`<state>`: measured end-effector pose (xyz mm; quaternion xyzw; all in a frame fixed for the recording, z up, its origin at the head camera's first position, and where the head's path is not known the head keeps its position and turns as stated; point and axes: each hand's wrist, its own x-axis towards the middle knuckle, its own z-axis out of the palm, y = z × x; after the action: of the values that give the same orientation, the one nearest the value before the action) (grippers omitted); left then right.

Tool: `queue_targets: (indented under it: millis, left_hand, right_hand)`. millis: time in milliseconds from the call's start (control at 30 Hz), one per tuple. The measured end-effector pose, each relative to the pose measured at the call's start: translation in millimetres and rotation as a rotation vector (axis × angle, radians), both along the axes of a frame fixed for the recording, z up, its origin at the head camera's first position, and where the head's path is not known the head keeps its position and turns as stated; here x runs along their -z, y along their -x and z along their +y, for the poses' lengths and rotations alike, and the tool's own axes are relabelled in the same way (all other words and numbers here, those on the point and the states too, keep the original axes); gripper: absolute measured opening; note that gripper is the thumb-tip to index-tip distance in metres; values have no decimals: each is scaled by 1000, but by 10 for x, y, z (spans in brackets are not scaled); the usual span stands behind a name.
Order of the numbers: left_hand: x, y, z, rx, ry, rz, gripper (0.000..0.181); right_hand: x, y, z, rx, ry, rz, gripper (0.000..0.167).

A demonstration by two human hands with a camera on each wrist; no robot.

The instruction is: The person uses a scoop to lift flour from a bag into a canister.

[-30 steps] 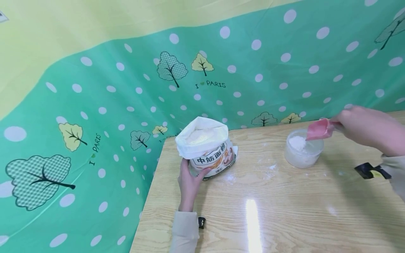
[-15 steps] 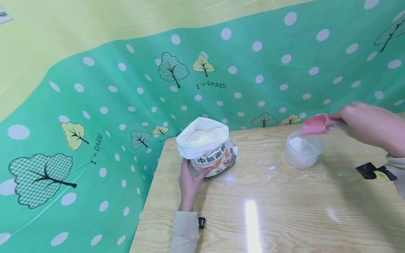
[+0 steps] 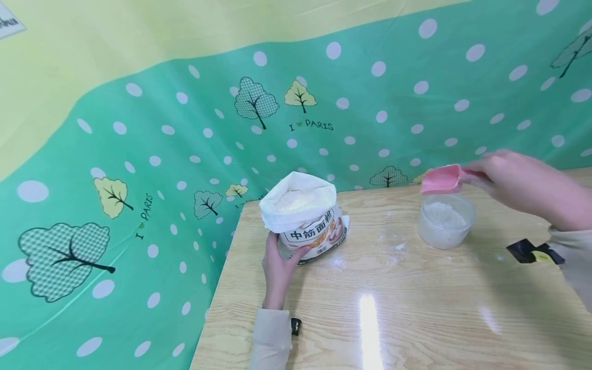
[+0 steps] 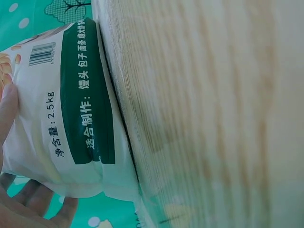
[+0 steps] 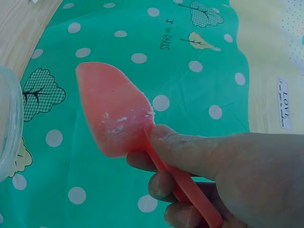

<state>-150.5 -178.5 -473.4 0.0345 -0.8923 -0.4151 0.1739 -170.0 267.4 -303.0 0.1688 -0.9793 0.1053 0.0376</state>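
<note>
In the head view, my left hand (image 3: 279, 264) grips the lower side of an open flour bag (image 3: 314, 231), its white top folded outward and pale flour inside. The left wrist view shows my thumb on the front of the bag (image 4: 42, 109) and the other fingers curled beneath its side. My right hand (image 3: 513, 182) holds a pink scoop (image 3: 442, 180) by its handle, above the back of a clear round tub (image 3: 445, 236) with white flour in it. Close up in the right wrist view, only a few flour traces cling to the scoop (image 5: 114, 109).
The wooden table (image 3: 333, 318) carries flour dust between bag and tub. A green and yellow cloth (image 3: 194, 128) with dots and trees hangs behind and to the left. A black strap piece (image 3: 527, 252) hangs from my right sleeve.
The pink scoop has risen from the tub's right rim and moved left, over its back edge. White flour in the tub looks more spread out. My left hand and the bag have stayed put.
</note>
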Motion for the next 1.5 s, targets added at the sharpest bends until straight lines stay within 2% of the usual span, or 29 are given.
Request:
queue_targets:
  millis: [233,567,767,1000,1200,1500]
  left_hand:
    - [1,-8,5,5,4,24,95]
    - [-18,-12,7,5,-9,8,97]
    - [-32,-36,4,-15,-13,12,95]
    - [-28,-18,3,9,-12,20,93]
    - [-17,-13,19,-11,-4,16,92]
    - [-15,-4,-1,1,-2,8,94]
  right_hand:
    - [29,-5,-97,-11,37,67,29]
    - [-19,28,-240,-28,59,67,30]
    - [-40,77,-405,-85,87,70,30]
    - [-117,116,-608,-107,90,62,32]
    - [-197,120,-806,-124,111,67,25]
    - [-209,147,-981,-157,136,87,17]
